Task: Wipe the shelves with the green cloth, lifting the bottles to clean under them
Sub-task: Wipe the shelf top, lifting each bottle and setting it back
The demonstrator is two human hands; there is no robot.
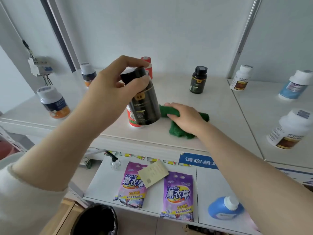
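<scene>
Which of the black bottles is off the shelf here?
The taller black bottle, held up by its cap in the left hand; the smaller black bottle stands on the shelf farther back.

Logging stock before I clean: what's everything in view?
black bottles: 2, black, one lifted, one farther back
green cloth: 1, green, upper shelf, under right hand
white bottles: 5, white, shelf's left and right
red-and-white bottles: 2, red-white, behind lifted bottle
detergent bags: 2, purple, lower shelf
jug: 1, blue, lower shelf
pump bottle: 1, clear, lower shelf
card: 1, beige, across left bag
bin: 1, black, below shelves
left hand: 1, grips lifted bottle
right hand: 1, holds cloth
</scene>
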